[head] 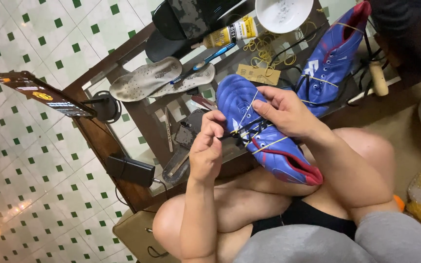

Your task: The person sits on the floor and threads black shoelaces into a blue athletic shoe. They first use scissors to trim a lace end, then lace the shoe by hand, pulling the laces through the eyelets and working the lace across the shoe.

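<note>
Both hands, left (pixel 205 146) and right (pixel 283 112), grip the blue shoe (pixel 261 131), pinching its half-hidden black lace (pixel 247 130).

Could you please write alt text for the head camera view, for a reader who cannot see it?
A seated person's left hand and right hand hold a blue boot bound with yellow bands, pinching its black lace. Behind it, a low table holds a second blue boot, insoles and a glue tube.

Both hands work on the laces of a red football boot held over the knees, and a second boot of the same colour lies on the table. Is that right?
Not quite: the boot is blue, with only a red lining. The head view shows the left hand and right hand at its laces, and the second boot, blue as well, lying on the table.
</note>
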